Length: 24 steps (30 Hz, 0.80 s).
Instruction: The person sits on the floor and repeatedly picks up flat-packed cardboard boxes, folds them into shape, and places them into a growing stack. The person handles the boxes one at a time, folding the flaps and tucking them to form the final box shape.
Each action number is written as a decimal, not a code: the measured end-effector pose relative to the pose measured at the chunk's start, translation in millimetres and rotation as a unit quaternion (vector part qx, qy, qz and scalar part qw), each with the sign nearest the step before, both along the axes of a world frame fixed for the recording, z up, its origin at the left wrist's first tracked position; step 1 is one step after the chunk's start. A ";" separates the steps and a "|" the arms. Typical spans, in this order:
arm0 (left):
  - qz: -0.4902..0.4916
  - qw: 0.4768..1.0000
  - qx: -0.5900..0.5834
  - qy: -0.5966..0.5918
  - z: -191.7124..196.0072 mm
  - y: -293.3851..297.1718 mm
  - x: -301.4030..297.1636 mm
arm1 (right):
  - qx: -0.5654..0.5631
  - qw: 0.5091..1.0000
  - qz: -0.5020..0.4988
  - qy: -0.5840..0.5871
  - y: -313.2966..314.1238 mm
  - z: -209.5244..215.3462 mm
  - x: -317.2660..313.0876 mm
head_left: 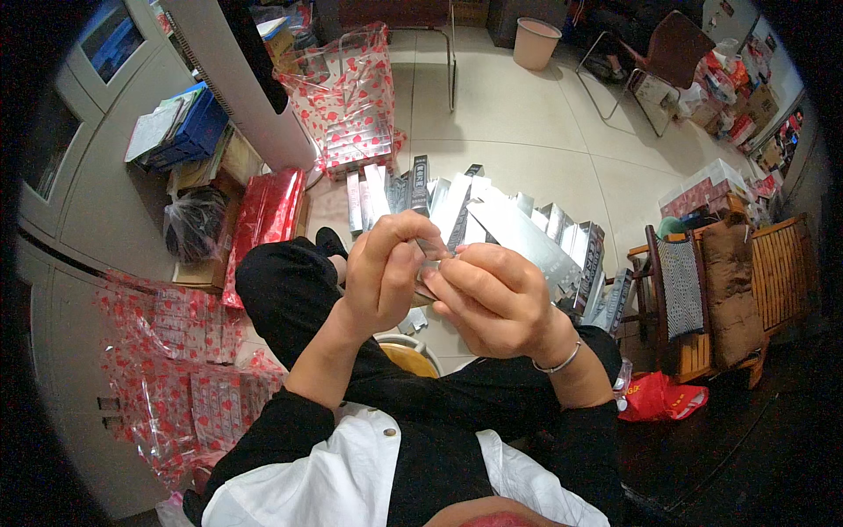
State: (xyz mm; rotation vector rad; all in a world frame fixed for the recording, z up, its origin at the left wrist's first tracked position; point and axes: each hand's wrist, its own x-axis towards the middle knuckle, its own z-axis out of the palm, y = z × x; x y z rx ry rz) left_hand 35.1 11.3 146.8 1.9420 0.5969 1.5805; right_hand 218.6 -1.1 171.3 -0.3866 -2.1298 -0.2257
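Note:
Both my hands meet in front of my chest around a small silver box (433, 250), mostly hidden by my fingers. My left hand (384, 274) pinches its upper left end with thumb and fingertips. My right hand (492, 299), with a thin bracelet on the wrist, grips the box from the right and below. Just beyond my hands, a heap of long silver and dark boxes (492, 224) lies on the tiled floor. My knees in dark trousers frame the hands.
A clear bag with red hearts (347, 97), filled with boxes, stands ahead; two more such bags (189, 369) lie at my left. Red foil packs (263, 220), a white tower unit (246, 83), wooden chairs (729, 290), a pink bin (536, 42) and a red bag (663, 397) surround me.

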 end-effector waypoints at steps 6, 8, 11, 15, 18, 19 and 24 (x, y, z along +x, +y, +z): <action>-0.009 1.000 0.013 -0.011 -0.3 1.4 -2.0 | 0.026 1.000 -0.007 0.004 -0.3 -4.0 -1.8; 0.001 1.000 0.022 -0.018 -1.9 2.0 -2.0 | 0.035 0.999 -0.026 0.013 -1.7 -7.6 -5.3; 0.028 0.999 0.028 -0.031 -4.0 2.5 -3.4 | 0.011 0.998 -0.053 0.024 -5.1 -13.1 -8.7; 0.105 0.985 0.137 -0.015 -1.5 4.4 -8.1 | -0.250 0.960 -0.058 0.116 -3.1 -20.9 -7.6; 0.099 0.956 0.273 0.037 -2.2 0.0 -1.1 | -0.712 0.680 0.018 0.177 9.1 -31.1 -8.8; 0.082 0.943 0.318 0.049 -4.7 -4.0 4.8 | -0.818 0.545 0.073 0.167 16.9 -34.0 -8.6; -0.079 0.865 0.426 0.253 -31.2 -23.7 33.2 | -0.835 0.373 0.224 0.337 29.7 -44.3 0.5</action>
